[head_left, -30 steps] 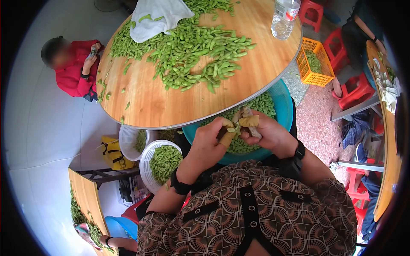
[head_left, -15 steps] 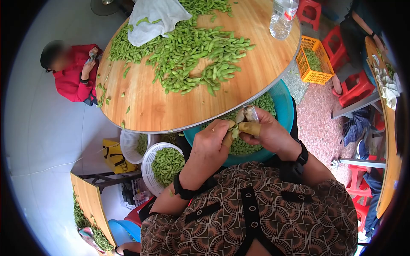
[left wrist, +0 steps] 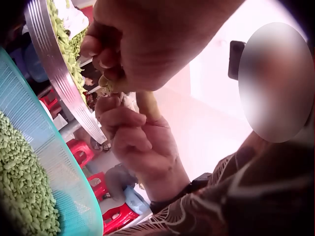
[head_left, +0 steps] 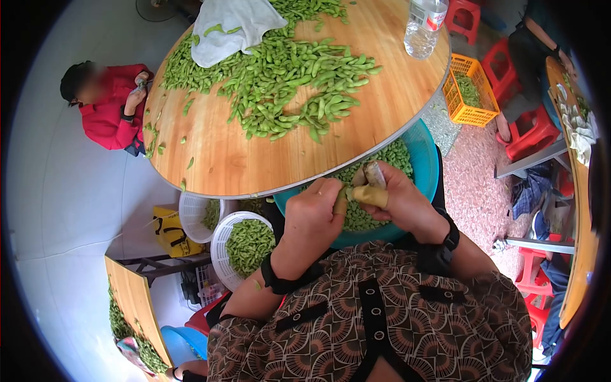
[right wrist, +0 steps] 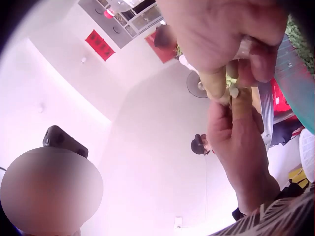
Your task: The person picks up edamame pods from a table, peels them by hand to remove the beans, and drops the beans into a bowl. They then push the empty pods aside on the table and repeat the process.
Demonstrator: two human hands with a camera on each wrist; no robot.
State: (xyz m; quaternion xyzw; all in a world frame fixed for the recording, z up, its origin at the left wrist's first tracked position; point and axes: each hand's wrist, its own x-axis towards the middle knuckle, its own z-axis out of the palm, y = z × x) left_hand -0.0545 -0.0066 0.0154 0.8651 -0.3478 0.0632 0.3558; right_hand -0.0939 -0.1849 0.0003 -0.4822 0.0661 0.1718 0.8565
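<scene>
Both hands meet over a teal mesh basket (head_left: 428, 149) of shelled green beans (head_left: 363, 219). Between the fingertips is a small green soybean pod (right wrist: 234, 91), mostly hidden by the fingers. My left hand (head_left: 312, 213) pinches it from one side, thumb against curled fingers. From the other side my right hand (head_left: 404, 202) grips at the pod with thumb and fingertips. Yellowish covers wrap both thumbs, the right thumb cover (head_left: 370, 196) showing plainly. A whitish, shiny wrapping (head_left: 374, 173) shows at the right hand's fingers.
Unshelled pods (head_left: 286, 83) heap on the round wooden table (head_left: 216, 159), with a white cloth (head_left: 232, 32) and a water bottle (head_left: 423, 32). White baskets (head_left: 219, 245) of pods stand at left, a yellow crate (head_left: 471, 114) at right. A person in red (head_left: 108, 105) sits across.
The pod, visible between the thumbs earlier, is now mostly covered by fingers. My right thumb has shifted against the left fingertips, and the whitish wrapping has tilted.
</scene>
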